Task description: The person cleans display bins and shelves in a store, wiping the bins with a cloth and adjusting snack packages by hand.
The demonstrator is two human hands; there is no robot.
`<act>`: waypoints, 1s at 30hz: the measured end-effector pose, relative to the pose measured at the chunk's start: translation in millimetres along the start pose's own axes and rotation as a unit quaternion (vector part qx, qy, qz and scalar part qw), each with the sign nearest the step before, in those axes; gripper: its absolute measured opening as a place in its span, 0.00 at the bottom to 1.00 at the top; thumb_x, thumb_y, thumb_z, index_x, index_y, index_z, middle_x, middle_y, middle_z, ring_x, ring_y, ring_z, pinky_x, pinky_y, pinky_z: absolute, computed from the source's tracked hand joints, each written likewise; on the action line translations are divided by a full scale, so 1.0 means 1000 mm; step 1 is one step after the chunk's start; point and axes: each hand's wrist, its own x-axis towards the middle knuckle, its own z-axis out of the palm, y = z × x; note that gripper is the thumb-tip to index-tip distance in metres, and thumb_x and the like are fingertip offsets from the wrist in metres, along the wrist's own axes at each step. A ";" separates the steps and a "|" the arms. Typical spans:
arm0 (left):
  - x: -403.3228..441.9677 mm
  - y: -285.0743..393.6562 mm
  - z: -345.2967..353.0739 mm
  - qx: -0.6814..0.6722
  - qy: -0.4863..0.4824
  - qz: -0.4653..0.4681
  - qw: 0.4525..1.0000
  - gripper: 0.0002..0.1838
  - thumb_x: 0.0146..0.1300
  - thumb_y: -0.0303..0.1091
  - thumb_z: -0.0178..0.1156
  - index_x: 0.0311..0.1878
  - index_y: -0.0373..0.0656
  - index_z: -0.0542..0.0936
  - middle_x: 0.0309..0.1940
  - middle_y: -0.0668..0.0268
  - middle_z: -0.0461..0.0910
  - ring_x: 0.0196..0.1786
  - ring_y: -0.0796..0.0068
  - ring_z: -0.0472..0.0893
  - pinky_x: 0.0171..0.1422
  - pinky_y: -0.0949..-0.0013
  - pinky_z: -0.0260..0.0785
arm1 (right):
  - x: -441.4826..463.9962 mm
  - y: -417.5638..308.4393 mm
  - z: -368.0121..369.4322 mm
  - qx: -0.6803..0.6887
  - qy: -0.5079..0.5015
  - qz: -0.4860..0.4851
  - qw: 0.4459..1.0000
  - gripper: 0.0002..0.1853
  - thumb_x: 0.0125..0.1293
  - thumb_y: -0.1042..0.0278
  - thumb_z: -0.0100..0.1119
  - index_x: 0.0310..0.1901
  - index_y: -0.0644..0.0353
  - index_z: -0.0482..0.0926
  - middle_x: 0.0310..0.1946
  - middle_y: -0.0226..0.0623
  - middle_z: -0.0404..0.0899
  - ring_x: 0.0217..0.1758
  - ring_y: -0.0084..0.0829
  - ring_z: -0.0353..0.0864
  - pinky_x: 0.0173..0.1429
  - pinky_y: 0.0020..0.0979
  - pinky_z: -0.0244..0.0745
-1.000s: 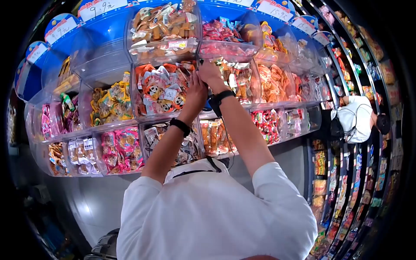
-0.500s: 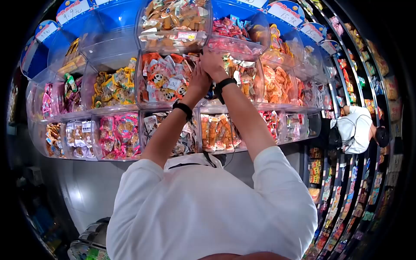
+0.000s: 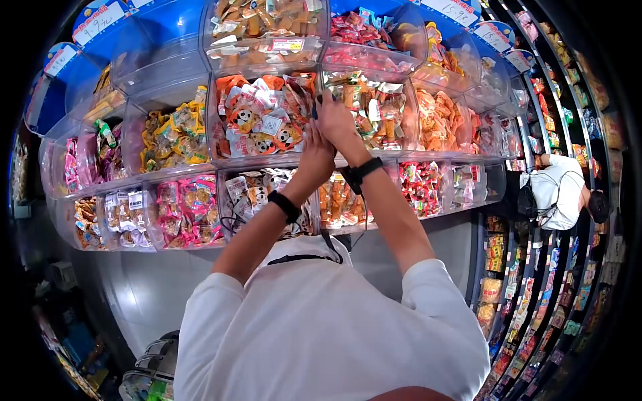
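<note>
Both my hands are together over the clear divider between two middle-row bins. My right hand [image 3: 338, 123] is closed, with a small dark thing [image 3: 320, 99] at its fingertips that I cannot make out. Just below and touching it, my left hand [image 3: 317, 151] has its fingers pressed together; what they hold, if anything, is hidden. Left of the hands lie panda-printed snack packets [image 3: 257, 120] in red, white and orange. To the right are clear packets of brown snacks [image 3: 378, 110]. Black bands [image 3: 361, 172] circle both wrists.
Tiered clear bins [image 3: 180, 170] of wrapped snacks spread across the front, with handwritten price signs [image 3: 100, 21] along the back. Dark shelves [image 3: 528, 281] of packets run down the right, where a person in a white top [image 3: 554, 194] stands. A metal-framed basket [image 3: 150, 367] is at lower left.
My two hands have come lower and nearer to me along the divider, still together. More packets right of them now show. The view has shifted slightly.
</note>
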 end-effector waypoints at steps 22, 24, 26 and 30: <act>0.093 -0.047 0.015 0.025 -0.038 -0.152 0.987 0.42 0.71 0.40 0.46 0.75 0.21 0.40 0.77 0.33 0.40 0.81 0.38 0.42 0.82 0.49 0.42 | 0.089 0.025 0.008 -0.004 0.058 -0.061 0.996 0.14 0.70 0.55 0.55 0.46 0.57 0.80 0.39 0.52 0.85 0.46 0.56 0.85 0.46 0.53 0.80; 0.068 -0.059 0.030 0.098 -0.029 -0.075 0.992 0.43 0.70 0.40 0.48 0.75 0.21 0.40 0.77 0.32 0.40 0.80 0.36 0.42 0.81 0.47 0.43 | 0.066 0.013 0.001 -0.024 0.031 0.007 0.999 0.14 0.69 0.55 0.55 0.44 0.56 0.81 0.38 0.50 0.85 0.45 0.52 0.85 0.45 0.51 0.80; 0.039 -0.038 0.012 -0.014 -0.008 -0.008 1.000 0.45 0.68 0.38 0.53 0.74 0.20 0.40 0.76 0.29 0.41 0.80 0.32 0.42 0.81 0.44 0.42 | 0.048 0.018 0.007 -0.019 0.038 -0.028 0.999 0.11 0.67 0.58 0.57 0.42 0.55 0.82 0.35 0.50 0.85 0.42 0.54 0.86 0.45 0.50 0.82; 0.004 -0.006 0.020 0.089 -0.095 -0.029 0.991 0.44 0.52 0.23 0.57 0.72 0.18 0.52 0.71 0.19 0.43 0.76 0.20 0.42 0.80 0.40 0.41 | -0.011 0.024 0.002 -0.006 0.067 -0.063 0.996 0.16 0.65 0.54 0.60 0.43 0.60 0.82 0.30 0.51 0.84 0.36 0.53 0.85 0.41 0.51 0.81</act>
